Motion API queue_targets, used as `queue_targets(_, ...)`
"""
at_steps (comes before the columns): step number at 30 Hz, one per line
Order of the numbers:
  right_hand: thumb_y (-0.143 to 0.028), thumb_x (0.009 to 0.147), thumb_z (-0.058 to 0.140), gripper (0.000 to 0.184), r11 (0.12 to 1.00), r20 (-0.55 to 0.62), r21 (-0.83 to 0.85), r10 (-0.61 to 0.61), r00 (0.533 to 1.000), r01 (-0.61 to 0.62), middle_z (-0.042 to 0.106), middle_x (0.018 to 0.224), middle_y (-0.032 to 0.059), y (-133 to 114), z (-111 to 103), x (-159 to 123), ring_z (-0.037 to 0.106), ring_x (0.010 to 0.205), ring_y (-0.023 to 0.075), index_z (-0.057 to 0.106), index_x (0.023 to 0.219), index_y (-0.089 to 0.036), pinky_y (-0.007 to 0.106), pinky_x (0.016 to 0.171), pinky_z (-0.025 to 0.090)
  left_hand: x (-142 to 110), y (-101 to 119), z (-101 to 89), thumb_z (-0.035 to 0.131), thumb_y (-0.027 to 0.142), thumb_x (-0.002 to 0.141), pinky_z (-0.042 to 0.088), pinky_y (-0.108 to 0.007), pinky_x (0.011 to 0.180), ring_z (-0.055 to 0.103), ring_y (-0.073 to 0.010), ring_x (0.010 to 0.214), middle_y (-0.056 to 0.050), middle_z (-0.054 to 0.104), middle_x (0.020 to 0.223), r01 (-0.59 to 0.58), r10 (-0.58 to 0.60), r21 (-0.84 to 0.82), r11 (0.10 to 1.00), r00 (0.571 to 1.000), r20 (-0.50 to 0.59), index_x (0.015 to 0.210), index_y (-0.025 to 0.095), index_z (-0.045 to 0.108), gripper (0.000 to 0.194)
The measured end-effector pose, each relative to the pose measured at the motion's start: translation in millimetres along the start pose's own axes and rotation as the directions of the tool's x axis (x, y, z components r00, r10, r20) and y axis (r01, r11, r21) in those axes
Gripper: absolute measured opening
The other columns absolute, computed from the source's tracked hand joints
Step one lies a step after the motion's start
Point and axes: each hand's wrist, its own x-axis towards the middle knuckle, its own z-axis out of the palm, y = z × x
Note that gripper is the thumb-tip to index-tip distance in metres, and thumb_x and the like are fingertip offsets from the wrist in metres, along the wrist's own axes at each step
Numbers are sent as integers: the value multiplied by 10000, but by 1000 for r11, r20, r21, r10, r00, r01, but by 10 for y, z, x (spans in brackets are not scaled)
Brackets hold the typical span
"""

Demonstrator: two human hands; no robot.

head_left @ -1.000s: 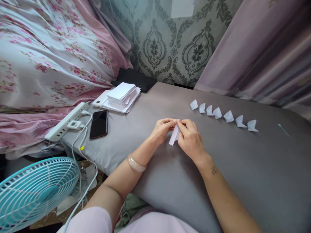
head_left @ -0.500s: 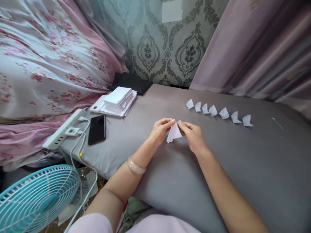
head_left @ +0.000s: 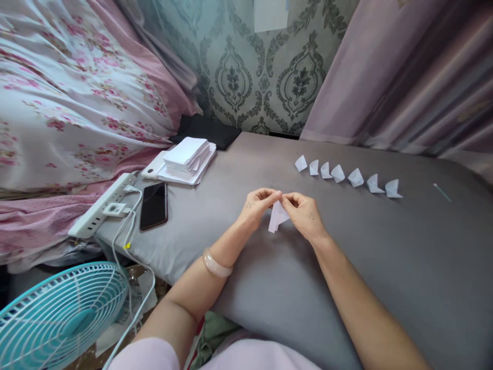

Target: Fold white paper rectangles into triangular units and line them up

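A partly folded piece of white paper is pinched between my two hands above the grey-covered surface. My left hand closes on its upper edge with thumb and fingers, a pale bangle on that wrist. From the other side my right hand grips the same paper, its thumb close to the left one. The lower end hangs down as a narrow strip with a wider flap beside it. Fingers cover the paper's top. Beyond my right hand, several small folded paper shapes stand in a slanting row.
Back left, a stack of white paper lies near a black flat item. A phone rests beside a white power strip with cables. A blue fan stands lower left; a thin stick lies far right.
The paper has turned in my fingers, and its broad triangular face now shows as a narrow strip and flap. My thumbs have come closer together over its top.
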Motion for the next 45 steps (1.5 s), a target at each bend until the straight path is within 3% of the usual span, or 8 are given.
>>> queue_targets(9, -477, 618, 800, 347, 906, 149, 296, 271, 951, -304, 736, 722, 60, -108, -22, -6, 668, 675, 170, 720, 752, -166, 290, 685, 525, -11, 9, 10, 803, 366, 622, 410, -247, 598, 519, -93, 577, -14, 617, 614, -59, 66, 123, 991, 996, -60, 663, 123, 672, 279)
queue_targets(15, -272, 570, 848, 246, 820, 196, 406, 353, 915, -403, 737, 753, 32, -62, -47, 26, 662, 668, 130, 728, 757, -168, 247, 683, 534, 8, -3, -4, 770, 397, 663, 395, -231, 570, 506, -85, 562, -4, 602, 613, -112, 125, 212, 971, 991, -51, 683, 125, 651, 297)
queue_targets(23, -225, 679, 790, 156, 700, 408, 403, 439, 801, -589, 708, 711, 36, -92, 106, -82, 657, 636, 121, 703, 773, -136, 224, 601, 557, 106, -10, -104, 744, 376, 689, 379, -215, 559, 477, -71, 558, 19, 570, 617, -165, 236, 289, 943, 943, -234, 688, 138, 622, 267)
queue_targets(32, -171, 719, 746, 78, 710, 372, 316, 518, 771, -630, 717, 696, 76, -118, 86, -63, 621, 526, 89, 688, 705, -121, 155, 468, 524, 157, 11, -249, 757, 391, 673, 368, -228, 501, 461, -78, 481, 6, 527, 524, -12, 72, 198, 980, 951, -301, 605, 132, 604, 308)
queue_targets(36, -149, 727, 715, 61, 707, 350, 330, 523, 777, -625, 702, 670, 70, -190, 17, -45, 610, 507, 88, 670, 702, -117, 158, 450, 514, 176, 10, -294, 657, 357, 773, 392, -252, 533, 478, -101, 510, -31, 563, 577, 52, 30, 307, 950, 966, -255, 593, 134, 599, 293)
queue_targets(39, -145, 746, 686, 32, 683, 330, 378, 532, 780, -626, 690, 648, 53, -219, -47, -18, 597, 496, 83, 669, 726, -126, 152, 445, 503, 154, 42, -288, 614, 272, 799, 438, -269, 648, 560, -143, 653, -66, 640, 719, -112, 252, 510, 853, 944, -215, 727, 147, 658, 151)
queue_targets(42, -150, 751, 673, 31, 657, 288, 424, 555, 780, -624, 667, 613, 26, -243, -110, 10, 573, 473, 72, 656, 726, -142, 143, 425, 478, 71, 107, -214, 601, 136, 760, 435, -313, 897, 586, -209, 1040, -88, 670, 1075, -416, 522, 645, 641, 852, 30, 1025, 213, 684, 288)
queue_targets(45, -147, 758, 653, 10, 636, 282, 445, 569, 772, -631, 644, 586, 1, -279, -158, 25, 552, 448, 62, 654, 749, -152, 136, 394, 441, -20, 136, -118, 588, 108, 769, 326, -377, 1072, 516, -236, 1237, -77, 668, 1173, -528, 457, 647, 550, 839, 296, 1041, 251, 708, 330)
